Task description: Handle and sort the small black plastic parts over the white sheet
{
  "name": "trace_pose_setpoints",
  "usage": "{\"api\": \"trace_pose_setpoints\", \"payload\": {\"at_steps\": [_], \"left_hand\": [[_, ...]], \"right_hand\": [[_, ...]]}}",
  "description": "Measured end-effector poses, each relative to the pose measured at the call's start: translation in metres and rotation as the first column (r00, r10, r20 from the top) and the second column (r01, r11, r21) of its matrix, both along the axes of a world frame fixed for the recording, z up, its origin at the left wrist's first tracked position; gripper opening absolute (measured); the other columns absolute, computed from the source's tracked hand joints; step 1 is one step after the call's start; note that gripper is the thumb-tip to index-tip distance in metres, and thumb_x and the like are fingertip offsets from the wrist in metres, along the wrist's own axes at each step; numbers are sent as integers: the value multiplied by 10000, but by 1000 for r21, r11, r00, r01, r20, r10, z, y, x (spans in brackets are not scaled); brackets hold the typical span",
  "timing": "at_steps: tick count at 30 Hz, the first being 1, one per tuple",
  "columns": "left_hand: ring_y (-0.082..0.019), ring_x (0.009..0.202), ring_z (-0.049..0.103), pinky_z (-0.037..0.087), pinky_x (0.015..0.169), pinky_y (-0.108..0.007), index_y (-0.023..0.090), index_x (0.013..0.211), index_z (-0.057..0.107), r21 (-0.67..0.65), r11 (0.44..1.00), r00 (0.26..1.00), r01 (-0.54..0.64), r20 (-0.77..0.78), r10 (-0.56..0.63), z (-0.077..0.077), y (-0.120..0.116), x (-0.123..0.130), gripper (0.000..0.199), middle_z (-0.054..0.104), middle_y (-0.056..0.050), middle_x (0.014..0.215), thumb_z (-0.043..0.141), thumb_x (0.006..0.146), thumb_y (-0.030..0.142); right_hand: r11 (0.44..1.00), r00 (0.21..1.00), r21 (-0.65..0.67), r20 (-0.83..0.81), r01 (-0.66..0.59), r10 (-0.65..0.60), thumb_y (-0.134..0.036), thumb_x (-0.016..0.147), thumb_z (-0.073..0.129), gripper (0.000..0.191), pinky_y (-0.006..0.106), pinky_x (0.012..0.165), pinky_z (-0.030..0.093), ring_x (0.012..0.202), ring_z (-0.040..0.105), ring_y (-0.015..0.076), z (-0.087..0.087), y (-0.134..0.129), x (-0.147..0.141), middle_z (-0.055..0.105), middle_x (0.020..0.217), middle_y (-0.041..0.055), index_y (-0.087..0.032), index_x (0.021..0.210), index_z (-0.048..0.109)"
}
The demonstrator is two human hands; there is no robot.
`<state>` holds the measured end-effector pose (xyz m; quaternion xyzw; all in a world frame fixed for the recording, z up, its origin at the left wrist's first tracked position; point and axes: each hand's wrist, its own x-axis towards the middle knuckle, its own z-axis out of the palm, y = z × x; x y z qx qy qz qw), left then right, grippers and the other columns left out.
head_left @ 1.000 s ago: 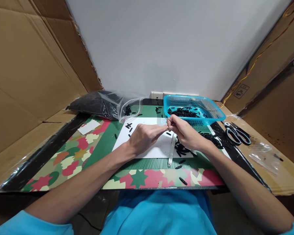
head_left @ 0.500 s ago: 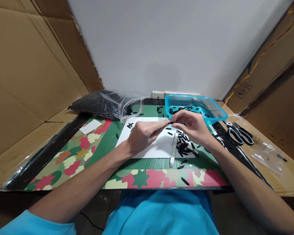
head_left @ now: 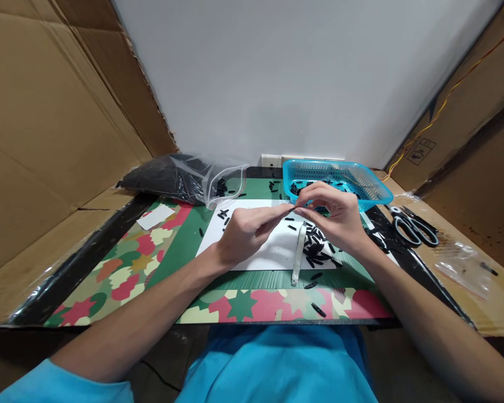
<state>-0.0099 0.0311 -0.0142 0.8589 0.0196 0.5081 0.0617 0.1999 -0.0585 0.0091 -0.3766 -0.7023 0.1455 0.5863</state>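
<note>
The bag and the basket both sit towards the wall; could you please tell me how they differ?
The bag is clear, while the basket is blue.
The bag slumps; the basket keeps a rectangular shape.
The bag is thin film; the basket has perforated walls.
Both hold something dark.

The surface (head_left: 180, 240) is covered in plain green and in a red, green and cream pattern, edged in black. A clear bag (head_left: 163, 178) with dark contents lies at the back left, a blue basket (head_left: 382, 197) stands at the back right, and a small white paper (head_left: 154, 217) lies on the left. A larger white sheet (head_left: 269, 254) lies in the middle, a pale strip (head_left: 297, 257) crossing its near edge, and loose black pieces (head_left: 318, 309) are scattered around.
</note>
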Motion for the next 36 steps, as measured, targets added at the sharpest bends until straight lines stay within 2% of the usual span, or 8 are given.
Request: {"api": "trace_pose_setpoints", "payload": {"at_steps": [6, 14, 20, 24, 30, 36], "left_hand": [[-101, 755, 795, 602, 684, -159, 161, 1280, 782, 5, 1000, 1000, -27, -5, 27, 1, -3, 1, 323, 858, -73, 1046, 680, 985, 79], [-84, 645, 746, 556, 582, -160, 141, 1205, 798, 34, 996, 996, -81, 45, 79, 4, -10, 4, 253, 857, -61, 952, 680, 985, 103], [-85, 632, 738, 546, 585, -162, 119, 1188, 793, 61, 995, 996, -84, 36, 82, 2, -9, 5, 247, 848, -59, 901, 683, 971, 76], [-87, 604, 719, 537, 591, -167, 123, 1192, 793, 62, 992, 994, -109, -1, 109, 0, -7, 4, 248, 825, -34, 808, 660, 985, 96], [-100, 580, 709, 520, 568, -192, 109, 1189, 782, 79, 986, 987, -145, -61, 150, -3, -7, 3, 243, 827, -54, 815, 619, 1009, 132], [-97, 472, 618, 437, 494, -217, 105, 1112, 765, 148, 967, 965, -208, -130, 228, -2, -8, 3, 227, 729, 5, 624, 558, 1033, 156]], "right_hand": [[999, 999, 41, 40, 21, -23, -271, 969, 785, 69, 308, 643, 546, 867, 676, 171, 2, -3, -3, 723, 940, 37, -232, 916, 762], [988, 991, 124, 79, 93, -103, -169, 941, 789, 78, 274, 623, 583, 795, 675, 135, -3, -3, -6, 738, 922, 4, -247, 939, 781], [984, 986, 130, 95, 123, -136, -175, 949, 775, 76, 269, 609, 587, 779, 679, 135, -6, -2, -6, 743, 924, 6, -250, 945, 787], [977, 978, 138, 109, 162, -178, -173, 965, 752, 89, 281, 607, 579, 744, 667, 135, -10, -2, -7, 743, 947, 14, -255, 960, 787], [966, 957, 154, 171, 208, -234, -253, 1005, 715, 86, 329, 615, 573, 745, 666, 174, -14, -3, -9, 744, 949, 45, -270, 965, 789], [970, 946, 164, 243, 179, -216, -203, 1040, 630, 115, 314, 631, 530, 768, 633, 175, -17, 1, -8, 713, 972, 57, -254, 983, 715]]}}
